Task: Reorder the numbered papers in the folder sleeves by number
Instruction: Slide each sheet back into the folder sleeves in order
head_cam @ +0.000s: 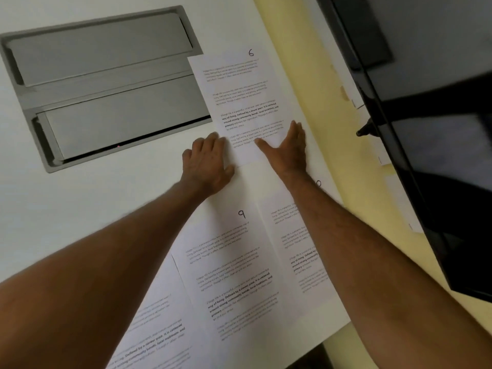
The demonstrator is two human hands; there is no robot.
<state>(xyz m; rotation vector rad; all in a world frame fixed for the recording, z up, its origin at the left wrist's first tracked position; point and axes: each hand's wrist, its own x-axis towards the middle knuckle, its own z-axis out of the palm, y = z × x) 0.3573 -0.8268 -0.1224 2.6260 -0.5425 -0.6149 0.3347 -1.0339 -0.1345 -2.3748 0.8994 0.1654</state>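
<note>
both hands, left hand point(207, 166) and right hand point(288, 150), lie flat on paper 6 point(239, 102), seemingly squaring it; slide gently, avoiding creases.

The printed sheets, such as paper 6 point(239, 102) and paper 9 point(234, 270), are matt white paper. The desk point(80, 214) looks smooth and matt; its recessed cable hatch point(106, 86) is brushed grey metal. The monitor point(436, 145) is glossy black.

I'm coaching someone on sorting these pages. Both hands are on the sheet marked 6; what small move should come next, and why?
Probably slide the sheet marked 6 clear of the sheet marked 9. The left hand and right hand both lie on its lower end, so it is steadied for a slide, and 6 comes before 9.
</note>
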